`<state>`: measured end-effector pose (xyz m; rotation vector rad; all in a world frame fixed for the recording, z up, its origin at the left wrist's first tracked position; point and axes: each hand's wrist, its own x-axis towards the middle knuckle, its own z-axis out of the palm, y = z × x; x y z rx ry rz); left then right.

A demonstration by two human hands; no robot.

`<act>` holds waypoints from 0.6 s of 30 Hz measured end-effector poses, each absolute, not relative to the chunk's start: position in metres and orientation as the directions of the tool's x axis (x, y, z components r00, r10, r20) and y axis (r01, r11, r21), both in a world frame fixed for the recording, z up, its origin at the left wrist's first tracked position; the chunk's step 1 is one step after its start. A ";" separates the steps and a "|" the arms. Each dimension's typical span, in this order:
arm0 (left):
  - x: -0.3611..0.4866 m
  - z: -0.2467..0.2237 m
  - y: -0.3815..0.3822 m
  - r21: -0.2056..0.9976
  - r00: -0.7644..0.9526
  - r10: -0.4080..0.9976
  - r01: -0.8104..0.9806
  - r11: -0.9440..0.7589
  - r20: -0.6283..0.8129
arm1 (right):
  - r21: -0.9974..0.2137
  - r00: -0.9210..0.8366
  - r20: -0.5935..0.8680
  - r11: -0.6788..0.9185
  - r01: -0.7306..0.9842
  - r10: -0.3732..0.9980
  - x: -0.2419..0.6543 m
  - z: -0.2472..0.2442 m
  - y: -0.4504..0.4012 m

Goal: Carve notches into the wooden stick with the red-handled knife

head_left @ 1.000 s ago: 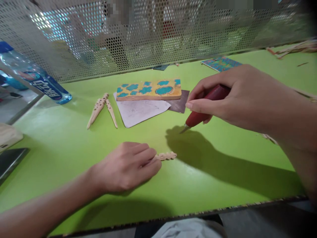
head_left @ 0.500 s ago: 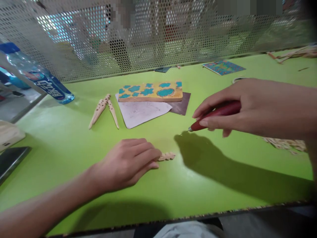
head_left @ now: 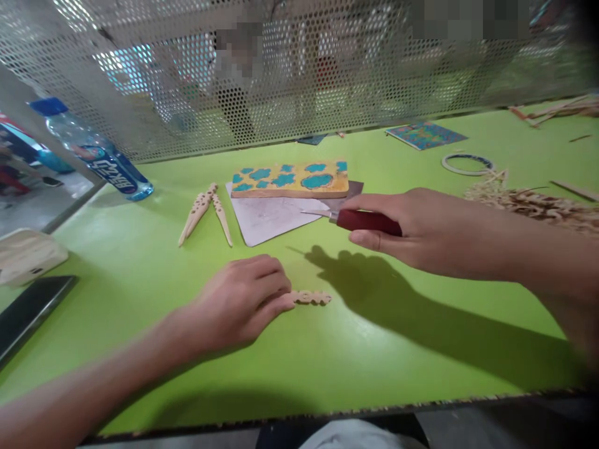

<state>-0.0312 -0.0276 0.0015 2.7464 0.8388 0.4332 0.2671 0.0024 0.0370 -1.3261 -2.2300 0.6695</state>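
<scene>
My left hand (head_left: 248, 302) is closed on one end of a small carved wooden piece (head_left: 312, 298), pressing it to the green table (head_left: 290, 368). The notched end of that piece sticks out to the right of the fingers. My right hand (head_left: 407, 231) grips a red-handled knife (head_left: 367, 221) above the table, its thin blade pointing left over a white paper (head_left: 276, 218). Behind, a yellow block with blue patches (head_left: 290, 179) lies partly on the paper. Several carved pointed wooden pieces (head_left: 199, 212) rest to the left of the paper.
A water bottle (head_left: 100, 156) stands at the back left, near a dark phone (head_left: 35, 312) and a pale object (head_left: 30, 252). Wood shavings (head_left: 528, 206), a tape roll (head_left: 468, 164) and a patterned card (head_left: 425, 135) lie on the right. A perforated screen (head_left: 290, 81) borders the back edge.
My right hand has turned the knife, so the blade now points left instead of down-left. The fingers of my left hand have shifted slightly left, showing more of the carved piece. The view has shifted a little.
</scene>
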 end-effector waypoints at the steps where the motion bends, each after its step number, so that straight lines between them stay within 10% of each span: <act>1: -0.031 0.003 -0.027 0.322 0.771 0.607 0.534 -0.782 0.193 | -0.581 -0.466 0.112 0.438 0.686 0.878 0.262 0.040 0.000; 8: -0.030 0.013 -0.020 0.515 0.426 0.905 0.770 -0.377 0.025 | -0.661 -0.512 -0.001 0.383 0.645 0.859 0.234 0.030 -0.011; 18: -0.026 -0.001 -0.021 0.781 0.238 0.966 0.621 -0.070 -0.103 | -0.690 -0.537 -0.065 0.351 0.633 0.841 0.208 0.005 -0.024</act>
